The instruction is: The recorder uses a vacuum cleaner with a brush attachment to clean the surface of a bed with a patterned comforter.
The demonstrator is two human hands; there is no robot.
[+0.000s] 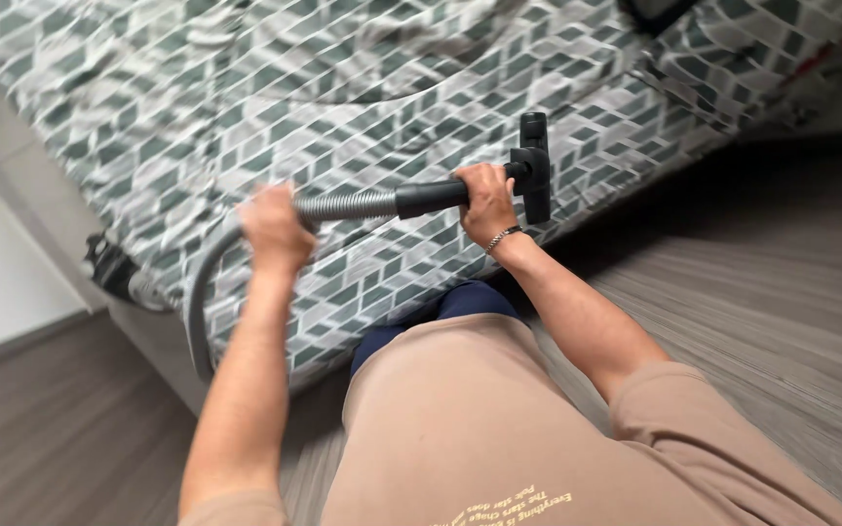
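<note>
**Vacuum nozzle on the bed, both hands on the hose line**

I see the right hand (487, 200) wrapped shut around the smooth black plastic handle tube (431, 198), close behind the flat black T-shaped nozzle head (534, 166). A grip that far forward looks chosen for steering the head. The head stands on edge against the bed's soft, wrinkled cover with its grey-green and white brick pattern (246, 88).

The left hand (273, 226) is blurred; it appears closed on the ribbed grey flexible hose (343, 206), just behind the tube. That hold seems meant to carry the hose's weight and keep it off the fabric. The hose then loops down past the bed's edge.

The hands sit near each other, apart, along one line. A thin metal bracelet (503, 237) circles the right wrist. Grey wood-grain floor (752, 292) lies below.
</note>
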